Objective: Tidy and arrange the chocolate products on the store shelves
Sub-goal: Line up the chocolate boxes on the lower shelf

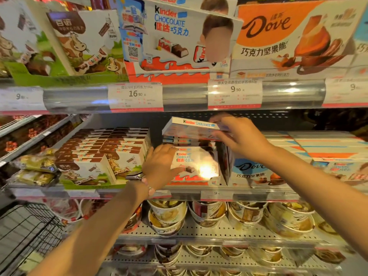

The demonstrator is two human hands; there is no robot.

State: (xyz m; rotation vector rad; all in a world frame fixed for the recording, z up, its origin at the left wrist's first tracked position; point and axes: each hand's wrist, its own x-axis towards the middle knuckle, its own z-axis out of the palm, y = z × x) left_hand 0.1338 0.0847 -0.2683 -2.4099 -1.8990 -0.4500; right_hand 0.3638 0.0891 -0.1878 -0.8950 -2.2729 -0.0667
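On the middle shelf stands a row of upright Kinder Chocolate boxes (196,166). My left hand (159,165) lies against the front box, fingers spread over its face and left edge. Above the row, my right hand (242,137) grips the right end of one flat Kinder Chocolate box (191,127), held tilted over the tops of the others. Just right of the row stands a Dove nut-crisp box (253,172). To the left sit several brown-and-white cow-print chocolate boxes (103,156) in a green tray.
The upper shelf holds large display cartons: cow-print (79,42), Kinder (175,40), Dove (294,36), above a price rail (135,96). Flat Kinder boxes (328,148) lie stacked at right. Gold-wrapped sweets (33,170) lie far left. Dove tubs (169,218) fill the lower shelves; a black wire basket (25,230) stands lower left.
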